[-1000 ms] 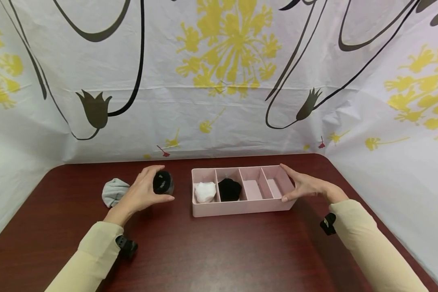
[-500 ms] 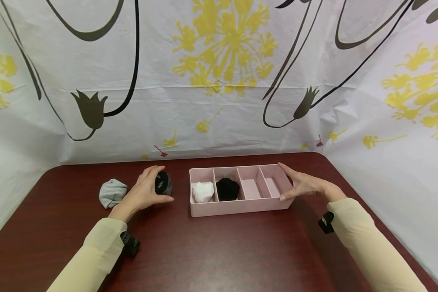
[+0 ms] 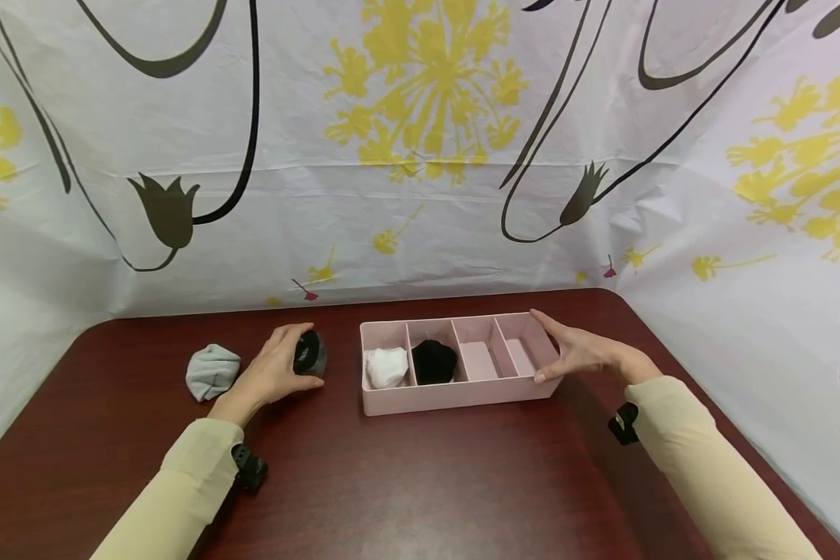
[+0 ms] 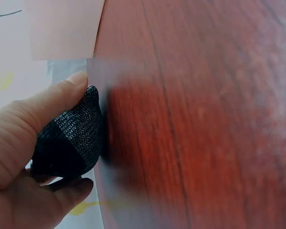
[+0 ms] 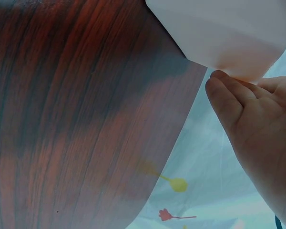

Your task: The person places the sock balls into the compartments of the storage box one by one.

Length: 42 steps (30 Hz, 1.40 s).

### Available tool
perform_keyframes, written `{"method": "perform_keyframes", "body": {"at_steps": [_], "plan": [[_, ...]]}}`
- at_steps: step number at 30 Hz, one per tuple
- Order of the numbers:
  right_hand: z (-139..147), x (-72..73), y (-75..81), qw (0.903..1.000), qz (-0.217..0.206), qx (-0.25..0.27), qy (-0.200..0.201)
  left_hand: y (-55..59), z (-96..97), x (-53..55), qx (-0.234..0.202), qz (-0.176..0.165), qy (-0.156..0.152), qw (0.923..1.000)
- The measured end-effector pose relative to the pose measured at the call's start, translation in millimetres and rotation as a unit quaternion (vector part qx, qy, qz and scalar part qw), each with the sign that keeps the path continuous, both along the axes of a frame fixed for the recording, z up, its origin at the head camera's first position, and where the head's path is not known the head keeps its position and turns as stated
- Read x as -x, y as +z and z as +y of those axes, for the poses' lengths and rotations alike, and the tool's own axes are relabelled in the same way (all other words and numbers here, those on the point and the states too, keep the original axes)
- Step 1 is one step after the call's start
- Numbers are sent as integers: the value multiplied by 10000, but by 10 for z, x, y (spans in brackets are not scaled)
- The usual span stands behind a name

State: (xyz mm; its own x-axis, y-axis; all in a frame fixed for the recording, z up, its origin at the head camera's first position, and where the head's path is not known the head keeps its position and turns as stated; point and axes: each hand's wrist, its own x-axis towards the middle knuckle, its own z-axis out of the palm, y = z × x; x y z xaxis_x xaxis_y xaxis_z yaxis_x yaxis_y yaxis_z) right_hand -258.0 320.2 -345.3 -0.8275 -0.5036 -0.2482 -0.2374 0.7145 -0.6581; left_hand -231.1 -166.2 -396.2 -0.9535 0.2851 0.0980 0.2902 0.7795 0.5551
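My left hand (image 3: 271, 371) holds a rolled-up sock (image 3: 310, 354), black with a dark grey knit part, close over the table left of the box. In the left wrist view, the thumb lies along one side of this sock (image 4: 81, 136) and the fingers curl round the other. A pink box (image 3: 462, 395) with several compartments is gripped at its right end by my right hand (image 3: 588, 354), thumb on the front rim and fingers at the back corner. Inside it, a white bundle (image 3: 386, 367) fills the leftmost compartment, and a black bundle (image 3: 434, 362) the one beside it.
On the left of the dark red wooden table (image 3: 420, 482) lies a light grey fabric bundle (image 3: 212, 372), just behind my left wrist. A white sheet with yellow flowers (image 3: 294, 233) hangs along the table's back and right sides.
The head view has turned slightly, so everything sits a little further left in it. Both hands keep their hold; the dark sock has tilted a little in the left hand.
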Motion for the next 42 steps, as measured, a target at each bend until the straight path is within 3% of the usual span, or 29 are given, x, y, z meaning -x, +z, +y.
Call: {"method": "perform_keyframes", "body": {"at_steps": [21, 32, 42], "plan": [[-2, -12, -11, 9999, -30, 130, -45, 13, 41, -56, -105, 360, 253, 9990], [-14, -11, -1, 9999, -28, 127, -3, 211, 214, -73, -631, 546, 419, 9956], [-19, -11, -3, 9999, -83, 125, -42, 409, 521, -92, -1073, 772, 193, 9910]]}}
